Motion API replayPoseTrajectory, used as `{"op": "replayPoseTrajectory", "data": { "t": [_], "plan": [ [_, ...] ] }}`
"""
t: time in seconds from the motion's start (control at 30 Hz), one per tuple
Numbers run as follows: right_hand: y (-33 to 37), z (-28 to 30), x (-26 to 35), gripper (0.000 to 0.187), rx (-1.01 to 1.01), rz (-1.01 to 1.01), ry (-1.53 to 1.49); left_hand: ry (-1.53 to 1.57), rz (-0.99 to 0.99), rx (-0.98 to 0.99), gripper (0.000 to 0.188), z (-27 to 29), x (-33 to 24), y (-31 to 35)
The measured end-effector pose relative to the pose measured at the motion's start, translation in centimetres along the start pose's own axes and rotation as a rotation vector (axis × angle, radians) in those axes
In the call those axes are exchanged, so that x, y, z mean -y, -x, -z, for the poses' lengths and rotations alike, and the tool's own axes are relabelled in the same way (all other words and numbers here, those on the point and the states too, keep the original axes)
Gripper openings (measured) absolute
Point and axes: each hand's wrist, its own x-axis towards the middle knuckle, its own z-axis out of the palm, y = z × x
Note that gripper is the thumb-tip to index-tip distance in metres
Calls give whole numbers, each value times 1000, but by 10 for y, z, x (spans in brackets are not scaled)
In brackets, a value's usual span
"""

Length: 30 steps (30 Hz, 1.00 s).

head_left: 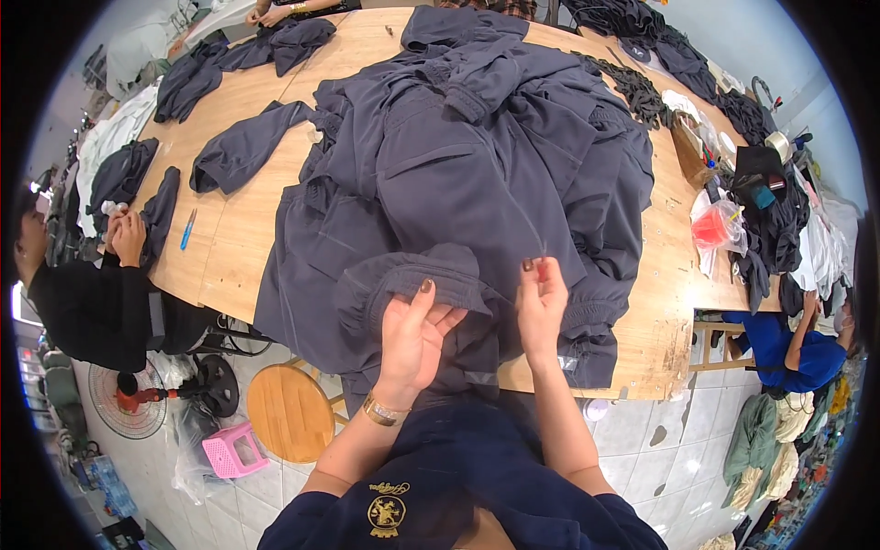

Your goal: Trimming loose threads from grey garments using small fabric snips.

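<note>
A large heap of dark grey trousers (440, 174) lies in front of me, with seams, a slanted pocket and gathered elastic hems showing. My left hand (417, 335), palm up, grips a gathered elastic cuff (426, 275) between thumb and fingers. To the right of that cuff, my right hand (543, 298) is raised over the cloth with its fingers pinched together. A thin, small tip sticks up from the pinch; its kind is too small to make out.
Beneath the heap is a wooden table (247, 215), bearing a blue-handled tool (188, 229) and a loose grey piece (247, 147). A round stool (291, 412), pink stool (234, 449) and fan (128, 394) stand at lower left. Co-workers sit left and right.
</note>
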Motion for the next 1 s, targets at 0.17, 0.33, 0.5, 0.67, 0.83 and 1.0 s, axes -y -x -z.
{"op": "replayPoseTrajectory", "data": {
  "t": [0.17,0.33,0.5,0.67,0.83,1.0],
  "plan": [
    [18,-11,23,16,118,39,43,34,-13,3,20,3,3,-3],
    [28,-21,16,16,192,235,320,-5,-16,17,18,-7,5,0],
    [24,-16,11,14,70,142,156,31,-22,-2,20,0,1,-2],
    [31,-5,22,19,170,96,252,-14,-67,41,21,1,1,-4],
    [28,7,23,24,243,424,522,-33,-73,37,20,3,3,-4],
    [26,8,28,24,275,573,753,-51,-102,52,18,7,4,-4]
  ]
}}
